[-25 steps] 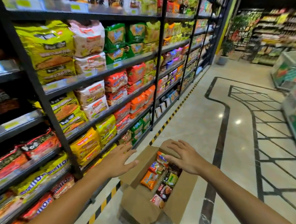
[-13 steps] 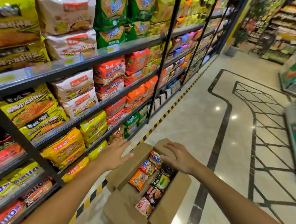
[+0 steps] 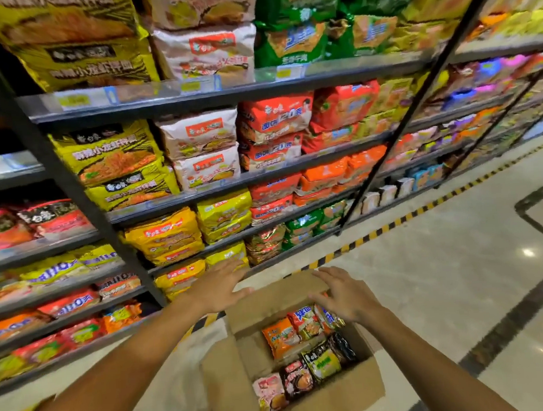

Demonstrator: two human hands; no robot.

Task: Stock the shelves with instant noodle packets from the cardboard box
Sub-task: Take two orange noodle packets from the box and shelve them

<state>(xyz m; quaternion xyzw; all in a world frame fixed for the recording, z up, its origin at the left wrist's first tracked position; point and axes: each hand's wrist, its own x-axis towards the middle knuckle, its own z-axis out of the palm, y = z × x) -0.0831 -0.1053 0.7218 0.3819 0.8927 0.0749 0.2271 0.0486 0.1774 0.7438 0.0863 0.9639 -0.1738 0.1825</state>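
- Head cam: the cardboard box (image 3: 307, 390) sits on the floor at 6 o'clock, flaps up, with instant noodle packets (image 3: 304, 349) packed inside.
- Left hand (image 3: 219, 288) at about 11 o'clock of the box, fingers spread flat, holding nothing, probably pushing that flap aside.
- Right hand (image 3: 342, 293) at 1 o'clock, wide and empty too, over the far packets.
- Shelves (image 3: 225, 90) from 9 to 1 o'clock look pretty full, so finding a gap might be tricky.
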